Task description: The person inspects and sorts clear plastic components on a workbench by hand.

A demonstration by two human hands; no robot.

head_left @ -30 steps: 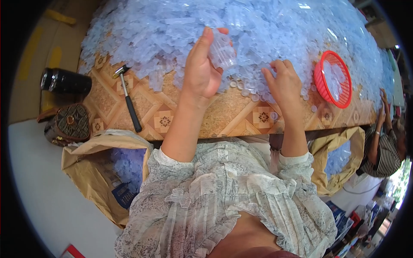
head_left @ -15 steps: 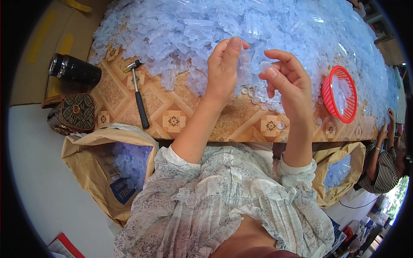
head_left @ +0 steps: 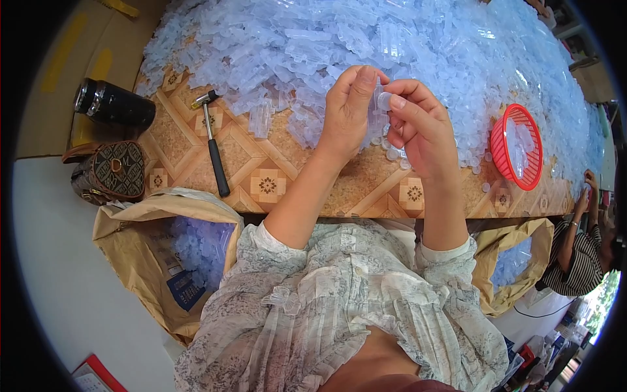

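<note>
The clear plastic piece [head_left: 377, 116] is in your left hand [head_left: 348, 108], above the near edge of the large pile [head_left: 294, 49] of translucent parts on the desk [head_left: 330, 196]. The grip of this hand is grasping the piece between thumb and fingers. Your right hand [head_left: 424, 134] pinches a small round cap [head_left: 385, 100] with thumb and forefinger, just beside the piece; whether the two touch, I cannot tell. Below your hands, several loose caps [head_left: 392, 155] lie on the desk. To your right is the red basket [head_left: 498, 153] with clear parts inside; to your left lies the hammer [head_left: 217, 166].
</note>
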